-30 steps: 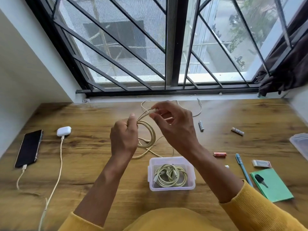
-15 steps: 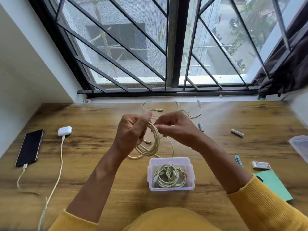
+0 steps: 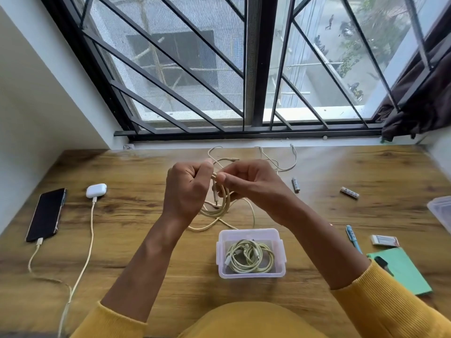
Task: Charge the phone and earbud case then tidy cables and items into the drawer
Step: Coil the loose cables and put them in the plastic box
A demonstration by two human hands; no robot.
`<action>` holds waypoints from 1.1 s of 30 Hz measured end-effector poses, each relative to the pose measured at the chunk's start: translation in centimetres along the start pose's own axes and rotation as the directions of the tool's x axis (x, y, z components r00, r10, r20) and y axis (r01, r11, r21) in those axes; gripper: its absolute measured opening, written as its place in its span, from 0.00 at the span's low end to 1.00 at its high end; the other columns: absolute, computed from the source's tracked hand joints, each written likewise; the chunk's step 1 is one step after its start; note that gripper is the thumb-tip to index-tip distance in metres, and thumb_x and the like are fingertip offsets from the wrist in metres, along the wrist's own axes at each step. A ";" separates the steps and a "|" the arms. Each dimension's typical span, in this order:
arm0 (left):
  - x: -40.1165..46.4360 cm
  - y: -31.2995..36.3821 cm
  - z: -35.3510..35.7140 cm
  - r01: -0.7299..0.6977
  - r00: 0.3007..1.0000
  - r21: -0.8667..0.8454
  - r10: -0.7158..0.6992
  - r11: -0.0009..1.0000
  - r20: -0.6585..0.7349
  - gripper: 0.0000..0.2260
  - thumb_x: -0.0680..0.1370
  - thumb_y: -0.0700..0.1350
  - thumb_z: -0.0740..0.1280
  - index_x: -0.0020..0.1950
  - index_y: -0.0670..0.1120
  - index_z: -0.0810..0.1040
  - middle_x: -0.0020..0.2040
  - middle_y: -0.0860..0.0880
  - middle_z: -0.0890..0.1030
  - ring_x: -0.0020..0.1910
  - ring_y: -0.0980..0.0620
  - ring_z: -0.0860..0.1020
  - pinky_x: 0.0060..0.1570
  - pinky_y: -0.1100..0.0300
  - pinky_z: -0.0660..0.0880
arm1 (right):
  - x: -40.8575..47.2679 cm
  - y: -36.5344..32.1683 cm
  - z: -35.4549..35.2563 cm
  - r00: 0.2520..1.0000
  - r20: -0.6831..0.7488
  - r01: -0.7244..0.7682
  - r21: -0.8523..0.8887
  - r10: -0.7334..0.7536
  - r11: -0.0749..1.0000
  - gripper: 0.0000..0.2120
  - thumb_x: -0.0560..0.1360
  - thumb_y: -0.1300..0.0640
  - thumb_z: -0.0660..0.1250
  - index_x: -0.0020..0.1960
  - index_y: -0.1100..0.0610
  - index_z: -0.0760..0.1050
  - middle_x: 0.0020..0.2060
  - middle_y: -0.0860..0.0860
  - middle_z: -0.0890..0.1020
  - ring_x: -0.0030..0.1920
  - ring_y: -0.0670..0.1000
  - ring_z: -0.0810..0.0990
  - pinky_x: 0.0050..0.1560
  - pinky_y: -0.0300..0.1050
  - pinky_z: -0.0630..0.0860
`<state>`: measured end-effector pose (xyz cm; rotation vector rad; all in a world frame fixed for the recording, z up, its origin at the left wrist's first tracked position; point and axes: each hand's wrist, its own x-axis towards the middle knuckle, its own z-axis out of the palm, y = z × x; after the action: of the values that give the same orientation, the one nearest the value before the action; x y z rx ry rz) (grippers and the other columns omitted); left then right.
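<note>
Bare worktop point(image 3: 151, 240) is lying open between my left forearm and the earbud case point(image 3: 96, 190) cord. Ahead, loose cable point(image 3: 275, 162) is sprawling; the clear box point(image 3: 251, 254) is sitting just under my wrists, batteries point(image 3: 295, 184) crowding right.

The table point(image 3: 146, 240) is brown wood with darker grain streaks. On it, left of the clear plastic box point(image 3: 251, 274), lie a black phone point(image 3: 46, 214) and a white earbud case point(image 3: 96, 190). Inside the box coils a pale yellow cable point(image 3: 249, 256). Right of the box sit a green notebook point(image 3: 405, 272) and a blue pen point(image 3: 352, 237). The sleeves point(image 3: 390, 311) are mustard yellow.
</note>
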<state>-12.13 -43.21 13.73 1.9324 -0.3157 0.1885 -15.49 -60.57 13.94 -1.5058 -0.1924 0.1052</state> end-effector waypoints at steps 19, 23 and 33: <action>-0.7 -0.3 1.0 0.126 0.988 -0.046 -0.129 0.991 -0.081 0.28 0.84 0.56 0.62 0.26 0.45 0.69 0.21 0.49 0.70 0.18 0.51 0.71 0.25 0.44 0.75 | -0.1 0.6 1.4 0.989 -0.144 0.045 0.119 -0.027 0.992 0.10 0.78 0.66 0.73 0.54 0.67 0.73 0.40 0.70 0.81 0.41 0.59 0.80 0.49 0.61 0.80; -0.5 -0.4 1.1 0.190 0.980 -0.172 -0.198 0.967 -0.030 0.30 0.86 0.55 0.64 0.24 0.49 0.69 0.22 0.50 0.69 0.19 0.50 0.71 0.27 0.51 0.70 | -0.4 0.8 1.2 0.985 -0.170 0.030 0.134 -0.007 0.991 0.10 0.81 0.65 0.70 0.55 0.69 0.71 0.46 0.69 0.84 0.42 0.60 0.84 0.46 0.57 0.83; -0.5 -0.4 0.4 0.423 0.903 -0.392 -0.347 0.817 0.252 0.17 0.78 0.57 0.73 0.46 0.43 0.81 0.36 0.42 0.83 0.34 0.44 0.83 0.43 0.49 0.82 | -0.1 1.1 0.4 0.956 -0.295 0.051 0.134 -0.009 0.990 0.06 0.79 0.70 0.70 0.51 0.64 0.73 0.46 0.72 0.84 0.42 0.59 0.86 0.45 0.50 0.85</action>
<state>-12.47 -43.35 13.06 1.5192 -0.0570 -0.3009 -15.57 -60.09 12.89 -1.3591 0.0312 -0.1279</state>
